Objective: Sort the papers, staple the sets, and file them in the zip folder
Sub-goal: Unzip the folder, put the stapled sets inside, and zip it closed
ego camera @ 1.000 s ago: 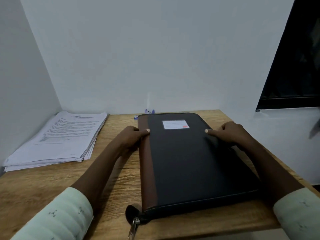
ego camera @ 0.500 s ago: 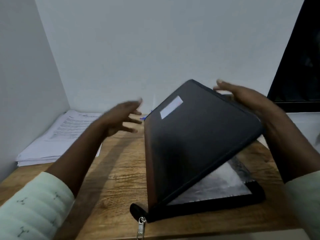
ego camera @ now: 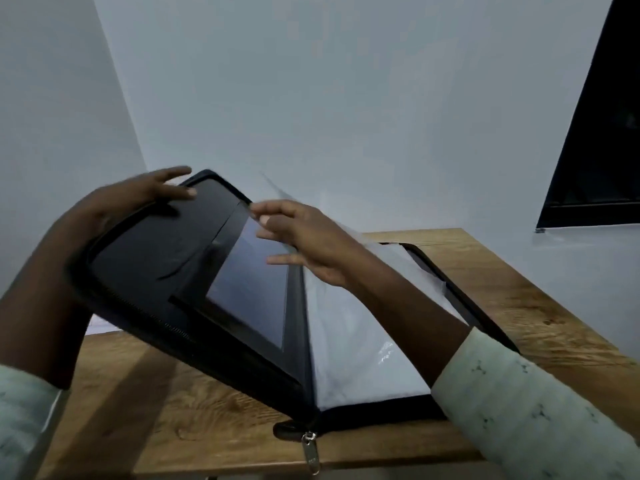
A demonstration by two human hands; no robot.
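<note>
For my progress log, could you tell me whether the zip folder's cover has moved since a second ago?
Yes. The cover has swung open leftward, away from the lower half lying on the table.

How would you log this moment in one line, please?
zip folder: unzipped on table, cover tilted up | left hand: holds cover's far edge | right hand: open over clear sleeves

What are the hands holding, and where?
The left hand holds the zip folder by the far edge of its raised cover. The right hand is spread open and seems to hold nothing.
</note>
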